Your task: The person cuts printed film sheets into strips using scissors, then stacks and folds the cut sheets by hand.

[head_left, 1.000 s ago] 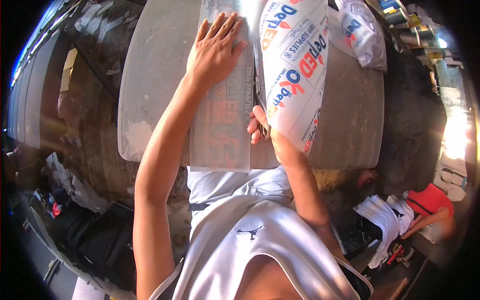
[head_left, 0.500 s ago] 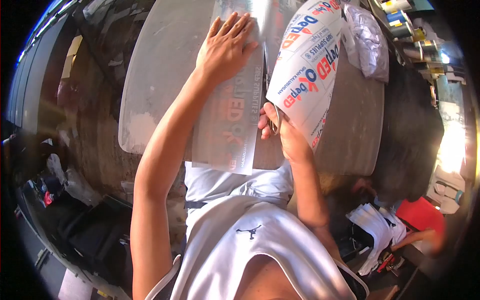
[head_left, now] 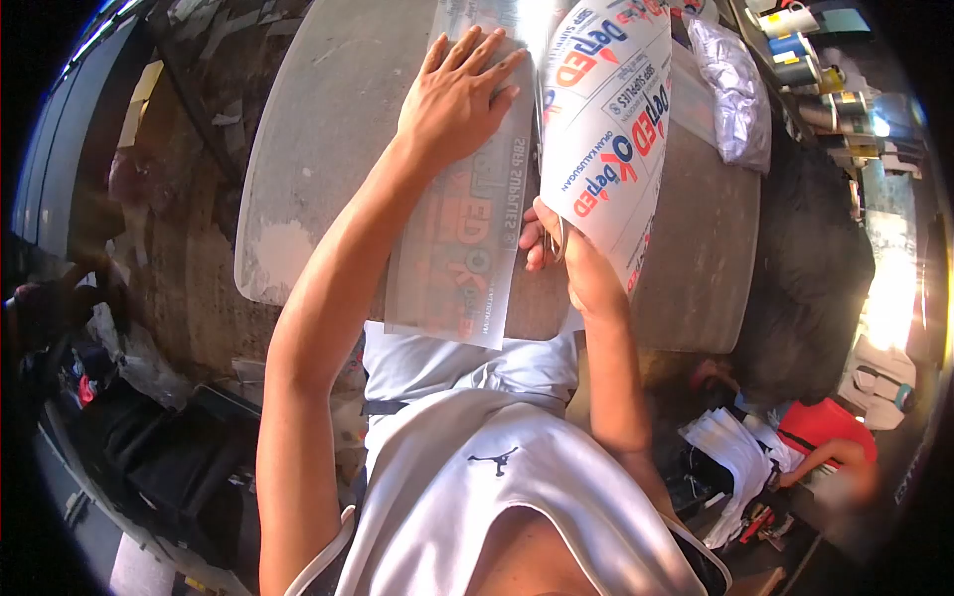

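So we're working over a grey, round-cornered tabletop (head_left: 313, 169). Our left hand (head_left: 457, 99) is lying flat, fingers slightly apart, pressing on a long translucent plastic strip (head_left: 452, 268) with faint reversed lettering. The strip is running down toward our lap, its near end hanging past the table edge. Our right hand (head_left: 579, 260) is gripping metal scissors (head_left: 561, 238), fingers wrapped around the handles, blades pointing away from us in the gap between the strip and a curled white plastic sheet (head_left: 608, 129) with red and blue print. That sheet is arching up beside our right hand.

What's worrying us: if our left palm is pressing too lightly, slick plastic could be sliding and the cut edge wandering. The curled sheet could also be flopping over the blades and hiding the line, or getting snagged. And our left fingertips are resting pretty near the blade side, so drifting over could mean a nick.

Headcount: we're counting two hands, one pair of scissors, one strip, one curled sheet, one tabletop, one crinkled silvery plastic bag (head_left: 733, 94) and one person in a red top (head_left: 820, 427). Several pale cylinders (head_left: 790, 22) are crowding the upper right, but we're not managing an exact count.
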A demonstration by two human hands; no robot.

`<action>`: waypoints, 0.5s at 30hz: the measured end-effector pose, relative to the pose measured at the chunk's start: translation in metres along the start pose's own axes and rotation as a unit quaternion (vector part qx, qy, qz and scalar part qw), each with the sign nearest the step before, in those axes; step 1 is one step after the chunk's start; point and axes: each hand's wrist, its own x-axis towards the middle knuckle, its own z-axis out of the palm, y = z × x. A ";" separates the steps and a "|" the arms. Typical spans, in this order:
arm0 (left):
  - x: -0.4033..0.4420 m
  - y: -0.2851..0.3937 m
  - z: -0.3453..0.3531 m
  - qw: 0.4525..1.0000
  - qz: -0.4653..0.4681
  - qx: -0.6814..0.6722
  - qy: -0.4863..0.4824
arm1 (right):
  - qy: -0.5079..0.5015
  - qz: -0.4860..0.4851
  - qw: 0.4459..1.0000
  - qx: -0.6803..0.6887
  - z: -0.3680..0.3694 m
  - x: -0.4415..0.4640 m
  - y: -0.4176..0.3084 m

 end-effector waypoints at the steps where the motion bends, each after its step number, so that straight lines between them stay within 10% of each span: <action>1: 0.000 0.000 0.000 1.000 0.001 -0.007 0.007 | -0.012 0.002 1.000 0.005 -0.001 0.002 -0.002; 15: -0.002 -0.003 0.007 1.000 -0.007 -0.018 0.024 | 0.037 -0.026 0.999 -0.014 0.006 0.011 0.004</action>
